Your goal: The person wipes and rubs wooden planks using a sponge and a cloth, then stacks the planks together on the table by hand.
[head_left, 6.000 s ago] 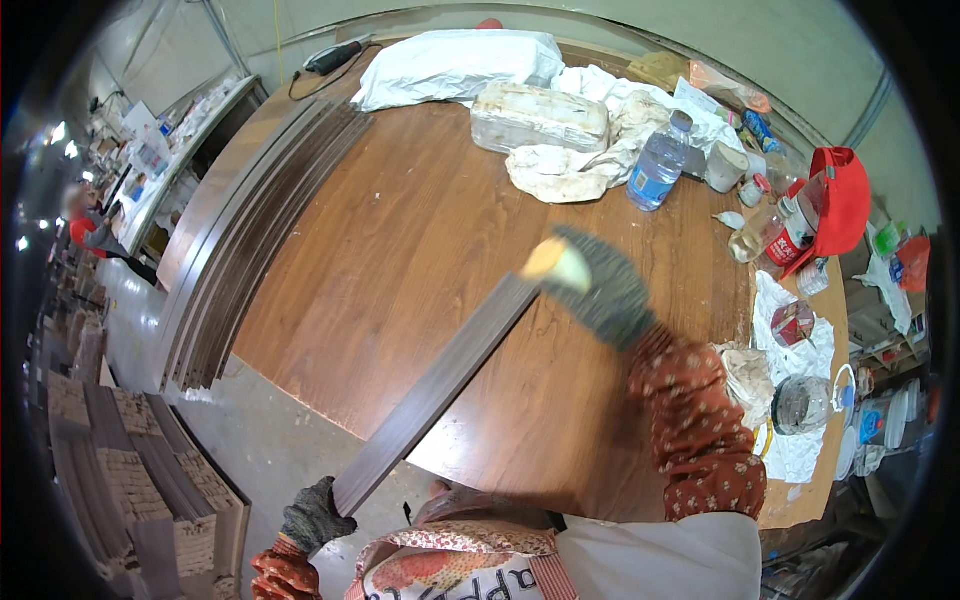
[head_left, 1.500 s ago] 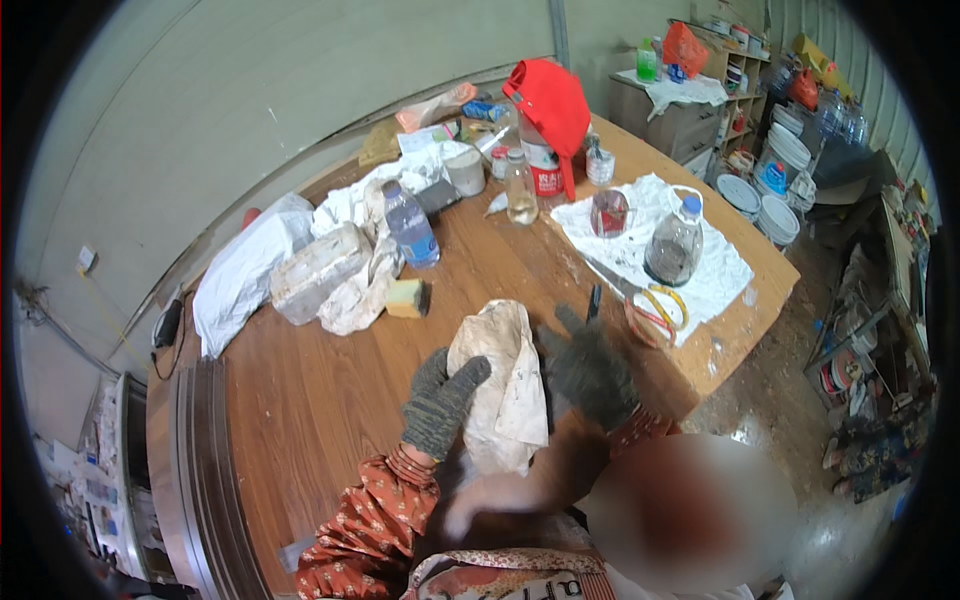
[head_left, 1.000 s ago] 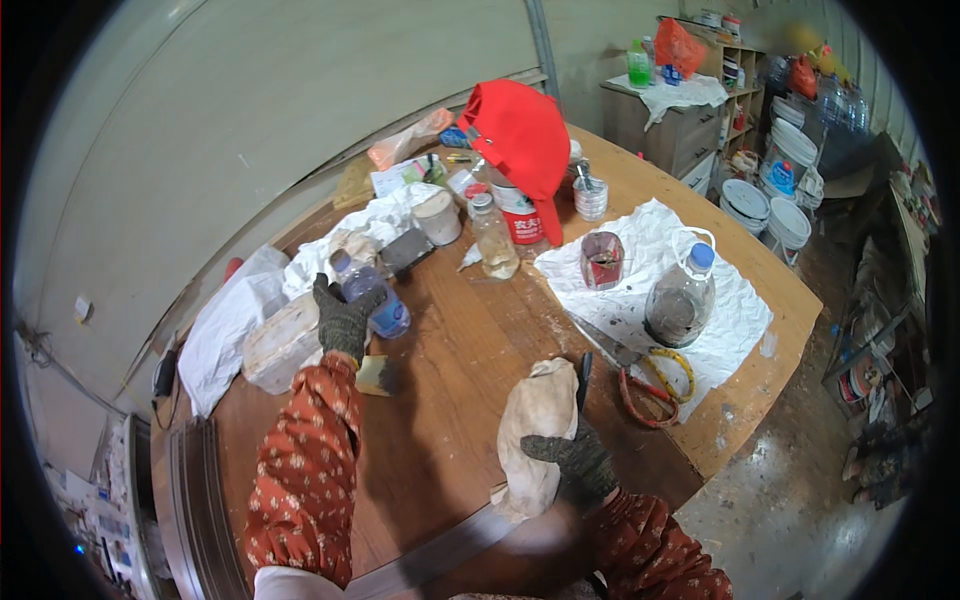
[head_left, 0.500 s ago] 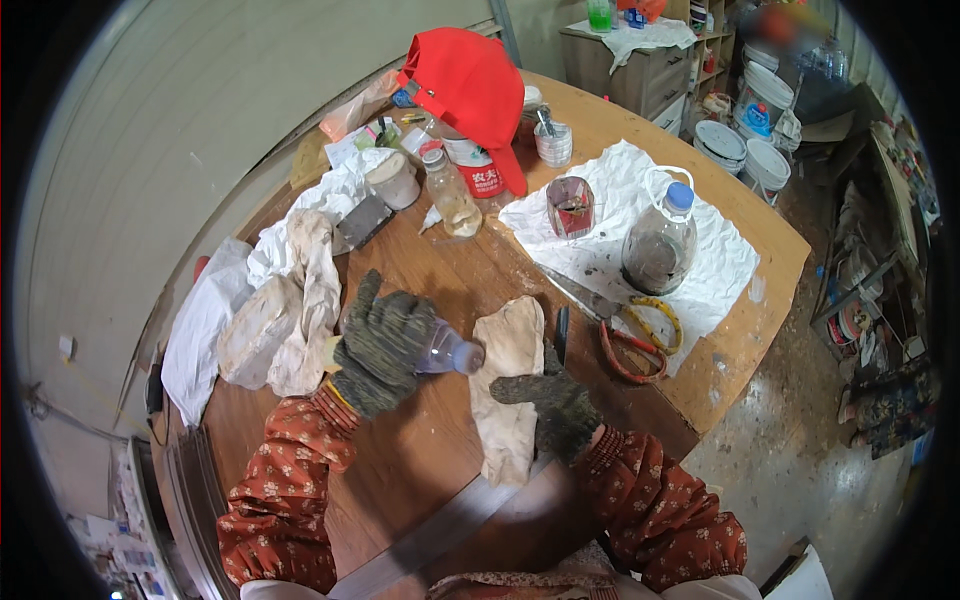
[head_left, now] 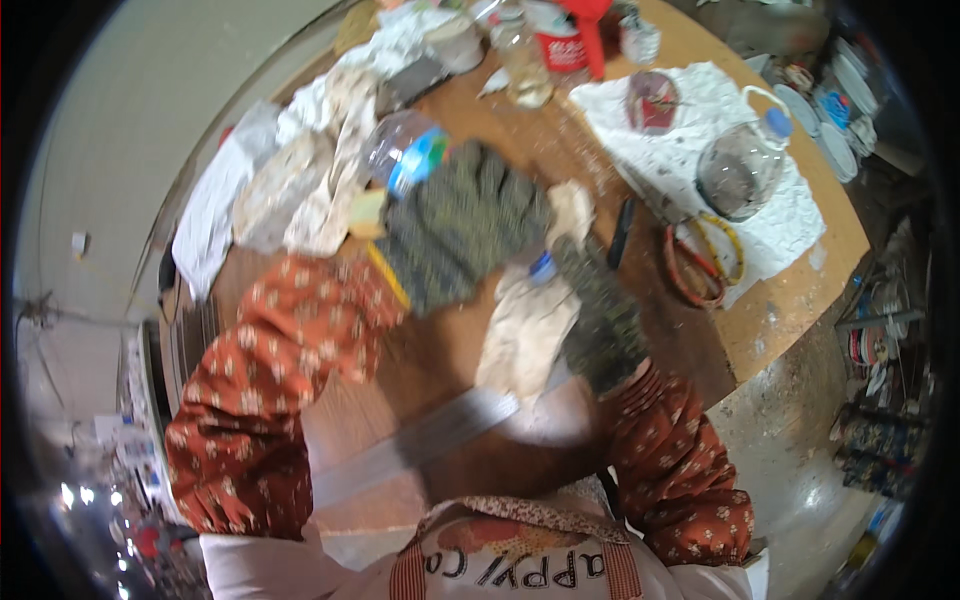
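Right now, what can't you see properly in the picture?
All in the head view:
Blue-labelled bottle: middle hidden behind the left hand.
Right hand: blurred, so its grip on the rag is unclear.
Grey strip: blurred, surface detail lost.
Red cap: mostly cut off by the top edge.

Wooden table, brown top, paler right edge. Landmark: crumpled white sheet, on the right. Just beyond it: ridged clear jar. Far-left of it: red container, bottle of pale liquid. Well left: white tub, dark grey block, stained cloth, yellow sponge, white bag. Near-left of it: black stick. At its near edge: red-and-yellow loops. Leftmost from it: dark strips.
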Motion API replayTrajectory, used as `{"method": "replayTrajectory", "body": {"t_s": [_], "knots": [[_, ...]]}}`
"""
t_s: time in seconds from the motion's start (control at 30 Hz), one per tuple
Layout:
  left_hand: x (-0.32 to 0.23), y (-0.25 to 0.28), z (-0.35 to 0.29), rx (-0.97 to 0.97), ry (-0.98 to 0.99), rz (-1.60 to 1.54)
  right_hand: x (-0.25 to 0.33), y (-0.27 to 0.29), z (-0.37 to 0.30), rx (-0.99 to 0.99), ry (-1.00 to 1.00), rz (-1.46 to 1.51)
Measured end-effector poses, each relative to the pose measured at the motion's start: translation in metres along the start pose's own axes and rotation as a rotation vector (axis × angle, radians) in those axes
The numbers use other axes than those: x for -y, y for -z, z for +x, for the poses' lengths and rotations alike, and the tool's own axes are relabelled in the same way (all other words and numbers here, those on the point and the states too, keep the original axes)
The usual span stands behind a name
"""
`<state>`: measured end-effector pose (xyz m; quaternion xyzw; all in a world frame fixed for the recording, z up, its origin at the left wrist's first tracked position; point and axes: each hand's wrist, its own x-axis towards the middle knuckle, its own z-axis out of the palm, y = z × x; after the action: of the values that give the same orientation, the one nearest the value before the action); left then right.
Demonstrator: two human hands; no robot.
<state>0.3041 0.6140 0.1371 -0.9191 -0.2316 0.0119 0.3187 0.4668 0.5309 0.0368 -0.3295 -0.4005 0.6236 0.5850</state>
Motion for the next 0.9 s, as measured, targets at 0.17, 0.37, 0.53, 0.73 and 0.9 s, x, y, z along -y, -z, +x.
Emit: {"method": "replayTrajectory", "body": {"t_s": [0.17,0.37,0.53,0.73,0.9], "knots": [[0.039,-0.025,-0.036,-0.06,0.369,-0.628,0.031,-0.019,0.022,0.128,0.465,-0.465],[0.054,-0.054,-0.024,-0.125,0.927,-0.933,0.049,0.007,0.023,0.058,0.642,-0.859],[0.064,-0.096,-0.047,-0.373,1.086,-1.068,0.078,-0.027,-0.003,-0.14,0.006,-0.052],[0.036,-0.003,-0.1,-0.067,1.087,-1.117,0.048,-0.034,-0.037,0.072,0.246,-0.529],[-0.057,0.096,-0.295,-0.159,0.406,-0.375,-0.007,-0.021,-0.059,0.191,0.307,-1.115]]}}
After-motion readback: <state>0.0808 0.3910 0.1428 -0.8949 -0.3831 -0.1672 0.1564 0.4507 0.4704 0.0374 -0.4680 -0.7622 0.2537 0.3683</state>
